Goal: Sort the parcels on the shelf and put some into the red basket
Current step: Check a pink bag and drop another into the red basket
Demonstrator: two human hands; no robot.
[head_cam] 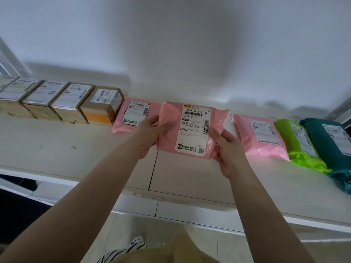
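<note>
While raised above the shelf (57,149), the pink parcel (171,133) is gripped at its side edges by left hand (150,133) and right hand (226,149) fingers.

Parcel sorting room: labelled cardboard boxes (62,100) and poly mailers (260,133) lined along white shelf (57,149).

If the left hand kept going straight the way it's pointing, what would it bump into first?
The left hand already holds the pink parcel by its left edge. Pushed further forward along the forearm's line, it would probably meet the white wall behind the shelf, though depth is hard to judge here.
</note>
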